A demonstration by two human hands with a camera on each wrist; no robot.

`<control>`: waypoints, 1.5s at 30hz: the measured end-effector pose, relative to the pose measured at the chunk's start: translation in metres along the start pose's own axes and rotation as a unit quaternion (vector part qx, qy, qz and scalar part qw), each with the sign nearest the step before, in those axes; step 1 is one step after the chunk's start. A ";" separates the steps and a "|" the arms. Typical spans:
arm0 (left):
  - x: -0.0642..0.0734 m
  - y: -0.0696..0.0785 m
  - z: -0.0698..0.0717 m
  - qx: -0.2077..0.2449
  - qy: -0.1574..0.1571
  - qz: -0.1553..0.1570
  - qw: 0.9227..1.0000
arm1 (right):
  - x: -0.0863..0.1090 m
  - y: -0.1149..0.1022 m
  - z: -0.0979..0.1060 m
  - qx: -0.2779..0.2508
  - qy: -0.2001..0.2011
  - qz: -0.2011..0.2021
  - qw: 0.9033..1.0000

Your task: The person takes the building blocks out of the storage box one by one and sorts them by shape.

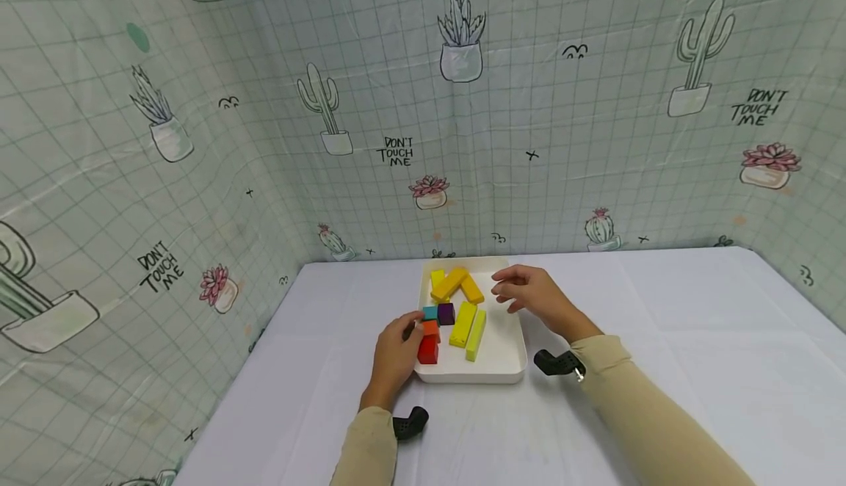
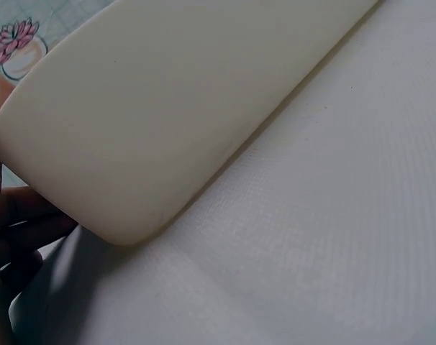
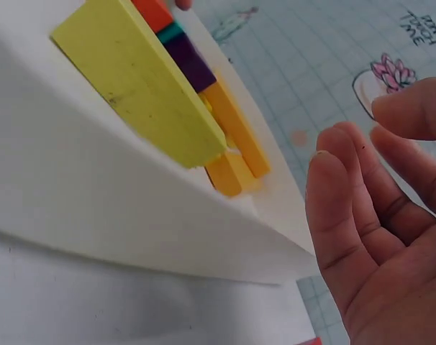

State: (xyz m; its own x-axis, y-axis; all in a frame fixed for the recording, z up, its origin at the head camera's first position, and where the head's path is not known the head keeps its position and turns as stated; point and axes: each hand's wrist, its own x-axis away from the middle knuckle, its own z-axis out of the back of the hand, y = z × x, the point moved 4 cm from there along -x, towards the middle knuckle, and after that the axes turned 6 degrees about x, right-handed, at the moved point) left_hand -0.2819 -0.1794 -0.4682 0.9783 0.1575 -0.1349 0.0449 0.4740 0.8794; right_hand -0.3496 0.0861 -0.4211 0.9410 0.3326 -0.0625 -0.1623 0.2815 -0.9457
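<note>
A white tray (image 1: 499, 354) holds several coloured blocks. My left hand (image 1: 391, 357) grips its left rim, beside the teal block (image 1: 430, 313), orange block (image 1: 430, 330) and red block (image 1: 428, 350). In the left wrist view, the tray wall (image 2: 146, 122) hides most of that hand; several fingers (image 2: 31, 223) show past the corner. My right hand (image 1: 529, 295) hovers over the tray's right side, its fingers loosely bent, holding nothing. Nearest it lie yellow-orange blocks (image 1: 472, 289). In the right wrist view, a lime-yellow block (image 3: 142, 83) lies close to the tray wall.
A purple block (image 1: 446, 314) touches the teal one. Two long yellow blocks, one a flat bar (image 1: 463, 324), one a narrow bar (image 1: 476, 336), lie mid-tray. A white cloth (image 1: 661, 339) covers the table; patterned fabric (image 1: 529, 104) hangs behind and at the sides.
</note>
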 end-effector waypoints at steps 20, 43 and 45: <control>0.000 -0.003 -0.002 -0.004 -0.001 0.008 1.000 | -0.018 -0.001 -0.031 0.014 -0.031 -0.025 0.999; -0.003 -0.002 0.001 -0.005 0.005 -0.019 1.000 | -0.034 -0.005 -0.057 0.035 -0.040 -0.027 0.998; -0.003 -0.003 0.001 -0.006 0.004 -0.016 1.000 | -0.036 -0.004 -0.059 0.043 -0.043 -0.027 0.998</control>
State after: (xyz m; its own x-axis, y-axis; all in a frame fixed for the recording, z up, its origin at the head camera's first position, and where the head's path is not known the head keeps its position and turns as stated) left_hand -0.2844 -0.1822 -0.4700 0.9744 0.1493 -0.1678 0.0747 0.4890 0.8691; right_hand -0.3653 0.0195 -0.4337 0.9206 0.3901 0.0186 -0.1406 0.3754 -0.9161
